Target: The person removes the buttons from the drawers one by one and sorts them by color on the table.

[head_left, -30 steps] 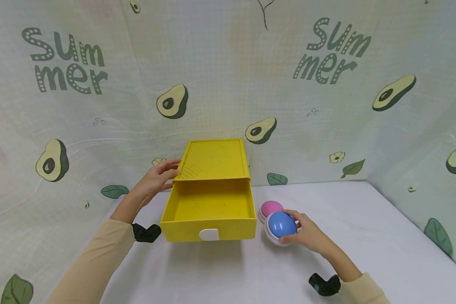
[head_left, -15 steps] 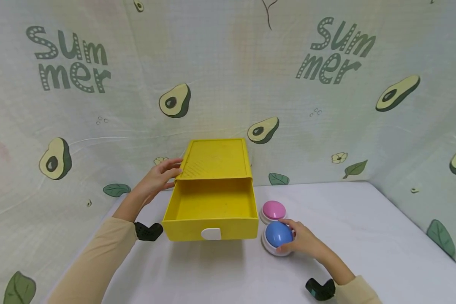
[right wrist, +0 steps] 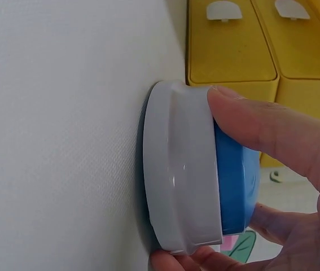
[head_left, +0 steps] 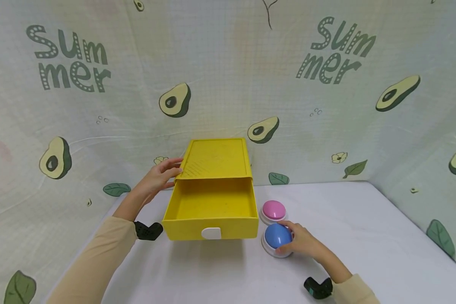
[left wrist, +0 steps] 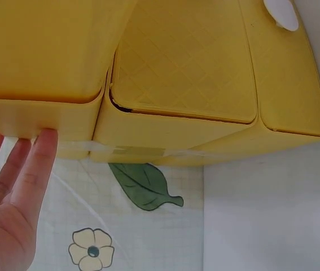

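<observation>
A blue dome push button [head_left: 278,236] on a round white base is in my right hand [head_left: 303,242]. The thumb and fingers grip the base from either side, as the right wrist view shows, with its underside right at the white tabletop [right wrist: 75,147]. Just behind it sits a pink dome push button [head_left: 274,210], also on a white base. To the left stands a yellow drawer unit [head_left: 217,158] whose top drawer [head_left: 182,230] is pulled out. My left hand [head_left: 157,179] touches the unit's left side near the top, fingers extended.
Lower drawers [right wrist: 230,45] of the unit, with white handles, show below the pulled-out one. A hanging cloth [head_left: 220,50] printed with avocados and leaves stands behind the table. Black wrist-worn devices sit on the left wrist [head_left: 148,231] and right wrist [head_left: 318,288].
My right hand has lowered the blue push button toward the viewer and slightly left, down to the tabletop in front of the pink one. The left hand stays at the drawer unit.
</observation>
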`<action>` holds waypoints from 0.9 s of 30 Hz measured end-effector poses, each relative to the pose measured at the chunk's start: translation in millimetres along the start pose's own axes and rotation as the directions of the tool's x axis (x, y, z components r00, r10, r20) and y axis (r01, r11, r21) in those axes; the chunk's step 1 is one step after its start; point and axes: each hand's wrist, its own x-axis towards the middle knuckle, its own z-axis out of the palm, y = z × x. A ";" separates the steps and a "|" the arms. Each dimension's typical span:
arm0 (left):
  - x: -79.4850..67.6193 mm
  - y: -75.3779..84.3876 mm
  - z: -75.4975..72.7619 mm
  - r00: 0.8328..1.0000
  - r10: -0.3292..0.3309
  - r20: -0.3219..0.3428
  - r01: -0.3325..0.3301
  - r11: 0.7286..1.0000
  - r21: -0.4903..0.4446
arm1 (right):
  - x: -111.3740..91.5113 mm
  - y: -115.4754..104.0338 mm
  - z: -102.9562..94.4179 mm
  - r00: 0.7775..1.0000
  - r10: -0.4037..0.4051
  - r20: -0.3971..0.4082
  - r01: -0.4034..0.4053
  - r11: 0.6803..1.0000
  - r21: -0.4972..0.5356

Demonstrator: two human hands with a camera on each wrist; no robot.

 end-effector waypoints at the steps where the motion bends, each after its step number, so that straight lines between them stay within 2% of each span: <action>1: 0.1 0.0 -0.2 1.000 0.000 -0.001 0.000 1.000 0.001 | -0.1 0.3 0.0 1.000 0.000 0.002 0.000 1.000 0.001; 27: 0.6 -0.3 0.0 1.000 0.001 0.001 -0.001 1.000 -0.019 | -4.3 -2.1 -4.5 0.999 -0.014 0.051 0.015 1.000 -0.010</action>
